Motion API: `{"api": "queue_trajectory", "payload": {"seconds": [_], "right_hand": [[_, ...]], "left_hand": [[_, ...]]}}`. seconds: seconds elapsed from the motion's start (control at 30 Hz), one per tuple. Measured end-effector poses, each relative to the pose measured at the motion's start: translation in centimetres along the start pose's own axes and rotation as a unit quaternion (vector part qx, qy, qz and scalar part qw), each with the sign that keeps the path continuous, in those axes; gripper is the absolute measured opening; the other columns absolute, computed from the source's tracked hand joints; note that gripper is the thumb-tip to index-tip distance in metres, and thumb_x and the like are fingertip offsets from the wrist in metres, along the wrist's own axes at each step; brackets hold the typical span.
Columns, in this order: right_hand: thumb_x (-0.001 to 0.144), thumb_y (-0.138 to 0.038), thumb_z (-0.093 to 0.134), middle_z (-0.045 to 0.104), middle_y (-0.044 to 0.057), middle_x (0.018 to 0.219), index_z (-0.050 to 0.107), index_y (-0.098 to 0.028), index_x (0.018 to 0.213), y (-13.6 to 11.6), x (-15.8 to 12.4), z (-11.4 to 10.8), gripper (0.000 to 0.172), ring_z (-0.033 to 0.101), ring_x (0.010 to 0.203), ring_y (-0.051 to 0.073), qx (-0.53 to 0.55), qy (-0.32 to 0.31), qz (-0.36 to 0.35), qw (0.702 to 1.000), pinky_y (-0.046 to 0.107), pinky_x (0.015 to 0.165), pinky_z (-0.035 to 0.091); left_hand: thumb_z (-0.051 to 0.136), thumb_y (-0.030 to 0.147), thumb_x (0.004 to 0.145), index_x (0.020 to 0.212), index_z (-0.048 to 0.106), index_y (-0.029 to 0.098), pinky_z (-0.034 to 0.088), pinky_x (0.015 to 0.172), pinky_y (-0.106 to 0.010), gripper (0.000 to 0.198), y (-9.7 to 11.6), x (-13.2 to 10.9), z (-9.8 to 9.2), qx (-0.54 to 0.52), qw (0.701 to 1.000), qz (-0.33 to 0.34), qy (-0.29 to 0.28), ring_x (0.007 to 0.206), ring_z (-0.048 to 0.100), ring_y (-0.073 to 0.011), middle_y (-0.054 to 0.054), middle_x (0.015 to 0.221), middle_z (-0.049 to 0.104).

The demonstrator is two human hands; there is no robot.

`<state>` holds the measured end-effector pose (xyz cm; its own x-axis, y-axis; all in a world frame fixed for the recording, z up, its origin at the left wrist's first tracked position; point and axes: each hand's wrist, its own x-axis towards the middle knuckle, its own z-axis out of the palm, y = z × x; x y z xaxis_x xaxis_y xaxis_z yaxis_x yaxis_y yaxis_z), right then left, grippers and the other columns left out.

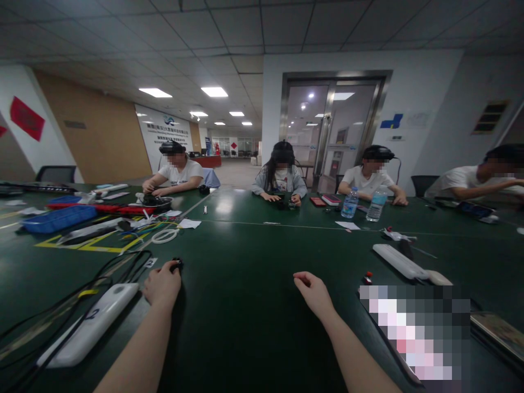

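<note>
Green worktable (245, 322) below you: your left hand (161, 285) clamps a small black part (177, 265), your right hand (313, 293) lies apart, empty; a loose grip could drop it.

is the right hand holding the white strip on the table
No, the right hand is empty above the green table, and the white strip lies apart from it, further ahead and to the right.

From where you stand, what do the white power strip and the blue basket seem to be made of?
The white power strip looks like smooth plastic, with a soft sheen along its top. The blue basket seems moulded plastic, judging by its even colour and regular open grid.
</note>
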<state>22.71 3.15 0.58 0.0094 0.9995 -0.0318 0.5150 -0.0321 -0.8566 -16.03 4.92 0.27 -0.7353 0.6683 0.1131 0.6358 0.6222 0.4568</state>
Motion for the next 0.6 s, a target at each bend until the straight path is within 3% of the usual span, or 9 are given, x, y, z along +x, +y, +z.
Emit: {"api": "queue_trajectory", "payload": {"seconds": [0.6], "right_hand": [[0.082,-0.025,0.05,0.064,0.004,0.101,0.062,-0.019,0.102,-0.62,-0.34,-0.09,0.024,0.06,0.094,0.019,-0.001,-0.002,0.006,1.0,0.031,0.081,0.047]], "left_hand": [[0.039,0.035,0.083,0.11,0.058,0.027,0.042,0.083,-0.044,0.034,-0.32,0.75,0.54,-0.015,1.0,0.0,0.01,0.109,0.049,-0.0332,-0.01,0.123,0.051]]}}
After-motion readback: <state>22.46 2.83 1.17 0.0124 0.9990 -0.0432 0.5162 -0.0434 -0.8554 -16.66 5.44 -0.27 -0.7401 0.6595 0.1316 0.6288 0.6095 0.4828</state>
